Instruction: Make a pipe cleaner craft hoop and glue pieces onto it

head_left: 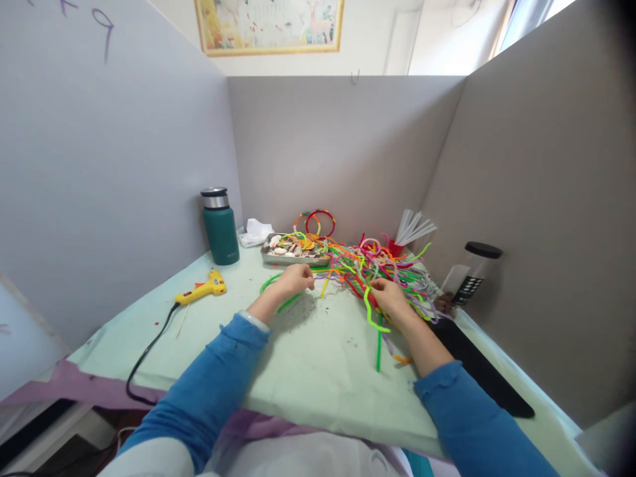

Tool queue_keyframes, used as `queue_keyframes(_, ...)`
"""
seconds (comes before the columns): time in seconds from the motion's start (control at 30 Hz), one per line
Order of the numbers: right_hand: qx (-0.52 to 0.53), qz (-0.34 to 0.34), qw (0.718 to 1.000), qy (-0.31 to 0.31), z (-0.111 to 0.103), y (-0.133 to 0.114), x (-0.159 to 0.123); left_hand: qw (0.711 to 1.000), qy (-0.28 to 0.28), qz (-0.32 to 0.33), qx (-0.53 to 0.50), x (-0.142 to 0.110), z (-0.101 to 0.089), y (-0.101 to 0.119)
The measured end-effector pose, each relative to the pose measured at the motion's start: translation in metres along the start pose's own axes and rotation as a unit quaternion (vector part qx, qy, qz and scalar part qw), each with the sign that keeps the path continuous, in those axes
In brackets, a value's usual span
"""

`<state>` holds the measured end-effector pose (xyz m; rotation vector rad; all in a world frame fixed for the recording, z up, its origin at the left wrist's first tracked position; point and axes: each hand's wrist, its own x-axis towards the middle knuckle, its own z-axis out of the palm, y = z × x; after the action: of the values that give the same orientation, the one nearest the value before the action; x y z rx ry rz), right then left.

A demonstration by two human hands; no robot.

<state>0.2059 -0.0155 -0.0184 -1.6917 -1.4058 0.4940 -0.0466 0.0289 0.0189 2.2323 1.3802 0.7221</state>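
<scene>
My right hand (392,299) is at the front of a tangled heap of colourful pipe cleaners (397,271). Its fingers pinch at a bent yellow-green pipe cleaner (370,308) that dangles over the cloth. A straight green pipe cleaner (379,351) lies below that hand. Left of the heap, my left hand (297,279) is closed just above the table, thumb and fingers together; what they hold, if anything, is too small to make out. A curved green pipe cleaner (268,283) passes beside and under this hand. Behind it is a metal tray (293,260) of shell-like pieces.
A yellow glue gun (201,289) with a black cord lies at left, near a green bottle (220,228). Two rings (320,213) lean at the back wall. White sticks (413,228) stand in a red cup. At right are a black strip (479,364) and a lidded container (474,271).
</scene>
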Motion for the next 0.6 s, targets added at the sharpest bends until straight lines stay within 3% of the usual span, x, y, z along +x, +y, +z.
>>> queue_keyframes(0.1, -0.13, -0.074, 0.989, -0.009, 0.003, -0.003, -0.005, 0.988, -0.019, -0.046, -0.149, -0.001, -0.001, -0.002)
queue_keyframes(0.27, -0.298, -0.11, 0.948, -0.031, 0.009, -0.017, -0.023, 0.941, -0.066, -0.117, -0.31, 0.0, -0.002, -0.002)
queue_keyframes(0.4, -0.344, -0.127, 0.93, -0.033, 0.012, -0.021, -0.031, 0.936, -0.08, -0.136, -0.316, 0.0, 0.0, -0.004)
queue_keyframes(0.6, -0.331, -0.132, 0.934, -0.03, 0.013, -0.02, -0.031, 0.937, -0.109, -0.114, -0.313, 0.0, 0.004, -0.007)
